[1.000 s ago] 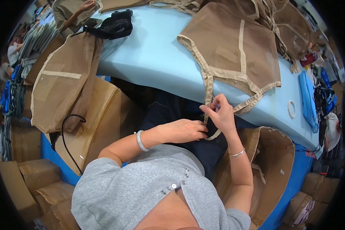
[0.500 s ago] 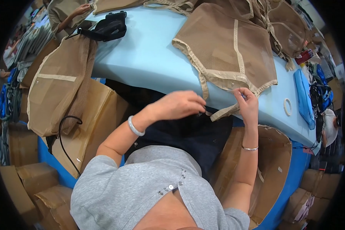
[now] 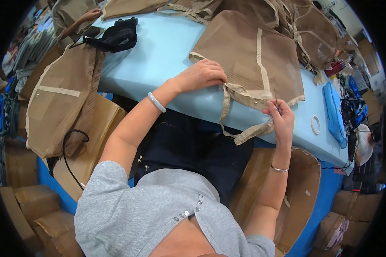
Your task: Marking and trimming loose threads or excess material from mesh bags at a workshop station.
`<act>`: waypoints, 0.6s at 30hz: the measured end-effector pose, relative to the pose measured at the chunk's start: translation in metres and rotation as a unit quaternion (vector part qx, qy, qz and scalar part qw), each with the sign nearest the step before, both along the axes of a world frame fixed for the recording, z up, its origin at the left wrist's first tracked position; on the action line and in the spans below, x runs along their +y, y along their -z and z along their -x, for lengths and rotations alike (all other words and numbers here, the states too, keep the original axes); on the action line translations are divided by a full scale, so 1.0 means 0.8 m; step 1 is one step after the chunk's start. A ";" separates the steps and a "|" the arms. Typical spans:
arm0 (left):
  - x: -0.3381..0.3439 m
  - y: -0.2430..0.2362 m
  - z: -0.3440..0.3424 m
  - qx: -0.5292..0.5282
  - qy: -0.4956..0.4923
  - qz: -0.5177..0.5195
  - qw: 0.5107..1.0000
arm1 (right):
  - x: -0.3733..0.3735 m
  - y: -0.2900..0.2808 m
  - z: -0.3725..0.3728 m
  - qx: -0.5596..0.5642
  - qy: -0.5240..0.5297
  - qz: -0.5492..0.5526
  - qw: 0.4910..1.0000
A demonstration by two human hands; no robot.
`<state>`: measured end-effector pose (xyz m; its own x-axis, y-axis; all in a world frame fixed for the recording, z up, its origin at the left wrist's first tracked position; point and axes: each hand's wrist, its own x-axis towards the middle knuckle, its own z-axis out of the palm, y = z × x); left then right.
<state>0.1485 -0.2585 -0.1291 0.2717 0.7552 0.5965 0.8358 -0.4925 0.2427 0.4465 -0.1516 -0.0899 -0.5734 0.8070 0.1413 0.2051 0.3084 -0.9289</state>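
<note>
A brown mesh bag (image 3: 240, 47) with beige binding lies on the table in front of me. My left hand (image 3: 203, 75) is closed on the bag's bound edge, at a corner where a beige strap (image 3: 224, 107) hangs. Between the fingers of my right hand (image 3: 283, 118) is a small thin pointed tool (image 3: 277, 102) with a bluish part; most of it is hidden, so its exact kind is unclear. That hand is beside the bag's lower binding, close to a small snap (image 3: 256, 103). The strap loops below the table edge toward my right wrist.
More brown mesh bags (image 3: 317, 40) pile up at the back right; another mesh bag (image 3: 51, 107) rests on a cardboard box (image 3: 103, 124) at left. On the light blue table (image 3: 158, 55) lie a black strapped item (image 3: 116, 36), a white ring (image 3: 315, 124) and blue folded cloth (image 3: 333, 113). Another person's hand (image 3: 91, 15) shows far left.
My left hand has moved up and away from the strap's end area to the bag's bound edge and closed on it. My right hand has shifted slightly; the pointed tool now shows above its fingers.
</note>
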 end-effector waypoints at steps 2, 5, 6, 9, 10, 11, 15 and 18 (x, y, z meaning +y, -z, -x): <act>0.009 -0.002 0.008 -0.008 0.027 0.029 0.999 | 0.009 0.002 -0.003 0.033 0.004 0.011 0.999; 0.015 -0.011 0.005 -0.038 0.055 0.075 0.995 | 0.014 -0.005 -0.006 0.030 0.013 0.019 0.999; 0.015 -0.013 0.004 -0.058 0.056 0.090 0.993 | 0.016 -0.007 -0.005 0.030 0.013 0.018 0.999; 0.033 -0.005 0.009 -0.078 0.041 0.116 0.989 | 0.022 -0.014 -0.001 0.038 0.011 0.035 0.999; 0.037 -0.005 0.010 -0.079 0.041 0.115 0.989 | 0.022 -0.017 0.001 0.019 0.019 0.038 0.999; 0.039 -0.004 0.012 -0.141 0.018 0.165 0.976 | 0.023 -0.019 0.002 0.000 0.027 0.041 0.999; 0.048 -0.010 0.011 -0.213 -0.020 0.240 0.947 | 0.034 -0.013 -0.004 0.014 0.013 0.077 0.997; 0.054 -0.011 0.011 -0.203 -0.033 0.272 0.940 | 0.038 -0.009 -0.007 -0.015 0.018 0.078 0.997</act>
